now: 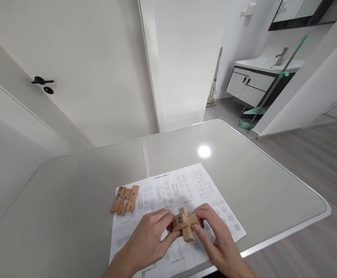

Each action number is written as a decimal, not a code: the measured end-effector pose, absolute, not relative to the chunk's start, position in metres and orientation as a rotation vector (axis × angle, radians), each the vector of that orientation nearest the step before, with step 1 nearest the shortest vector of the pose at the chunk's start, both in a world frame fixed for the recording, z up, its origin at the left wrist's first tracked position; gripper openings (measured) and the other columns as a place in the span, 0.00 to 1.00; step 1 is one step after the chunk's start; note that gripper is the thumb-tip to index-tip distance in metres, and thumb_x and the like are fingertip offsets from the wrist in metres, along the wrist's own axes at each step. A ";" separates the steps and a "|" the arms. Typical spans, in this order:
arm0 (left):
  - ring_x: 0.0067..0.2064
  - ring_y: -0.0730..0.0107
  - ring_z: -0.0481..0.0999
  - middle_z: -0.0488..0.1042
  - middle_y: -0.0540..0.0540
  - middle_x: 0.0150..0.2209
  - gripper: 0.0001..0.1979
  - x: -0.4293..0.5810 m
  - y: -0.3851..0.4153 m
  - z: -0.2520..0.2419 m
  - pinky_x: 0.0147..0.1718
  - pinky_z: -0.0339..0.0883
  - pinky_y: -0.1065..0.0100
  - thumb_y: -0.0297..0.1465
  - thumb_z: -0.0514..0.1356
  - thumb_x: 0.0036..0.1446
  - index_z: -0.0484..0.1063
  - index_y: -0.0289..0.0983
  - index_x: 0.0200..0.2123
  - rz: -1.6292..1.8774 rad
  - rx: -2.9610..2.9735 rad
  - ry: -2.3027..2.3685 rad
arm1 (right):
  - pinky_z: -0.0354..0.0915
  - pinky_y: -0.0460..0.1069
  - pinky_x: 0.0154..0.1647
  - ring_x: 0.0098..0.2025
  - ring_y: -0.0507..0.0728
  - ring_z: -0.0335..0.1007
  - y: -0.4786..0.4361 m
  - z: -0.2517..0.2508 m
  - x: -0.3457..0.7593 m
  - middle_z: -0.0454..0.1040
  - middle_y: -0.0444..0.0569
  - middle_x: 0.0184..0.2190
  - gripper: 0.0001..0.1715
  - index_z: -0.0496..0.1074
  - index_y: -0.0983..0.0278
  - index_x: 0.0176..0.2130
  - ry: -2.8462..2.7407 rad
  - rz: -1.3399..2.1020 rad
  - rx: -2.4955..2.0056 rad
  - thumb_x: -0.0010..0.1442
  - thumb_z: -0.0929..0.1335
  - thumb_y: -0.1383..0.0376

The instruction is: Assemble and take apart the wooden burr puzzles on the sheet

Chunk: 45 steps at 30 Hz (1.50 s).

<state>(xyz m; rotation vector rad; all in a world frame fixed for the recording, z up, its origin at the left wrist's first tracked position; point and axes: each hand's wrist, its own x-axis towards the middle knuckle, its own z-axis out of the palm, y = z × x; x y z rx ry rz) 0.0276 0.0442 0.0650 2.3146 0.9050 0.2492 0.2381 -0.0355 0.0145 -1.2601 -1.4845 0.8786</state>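
Both my hands grip a wooden burr puzzle (187, 225) of interlocking blocks, held a little above a printed sheet. My left hand (154, 235) pinches its left side between thumb and fingers, beside a block marked with a dark "2" or "Z". My right hand (215, 233) holds the right side, thumb in front and fingers behind. Part of the puzzle is hidden by my fingertips. Left of the hands, several flat wooden pieces (125, 200) with slots and notches lie side by side, some marked with numbers, on the sheet's upper left corner.
The paper sheet (186, 185) with printed diagrams lies on a grey folding table (78, 200) with a pale rim and a seam. Behind stands a white door (99, 69) with a black handle. At the right are a washbasin cabinet (251, 83), a green dustpan (246, 123) and a mop (215, 81).
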 end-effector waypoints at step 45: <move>0.39 0.63 0.76 0.79 0.47 0.41 0.29 0.019 0.056 0.098 0.44 0.67 0.61 0.39 0.73 0.49 0.72 0.44 0.54 0.456 2.379 0.493 | 0.66 0.49 0.41 0.36 0.56 0.69 -0.021 0.046 0.242 0.74 0.45 0.31 0.16 0.71 0.61 0.32 -1.493 1.523 -1.085 0.65 0.72 0.53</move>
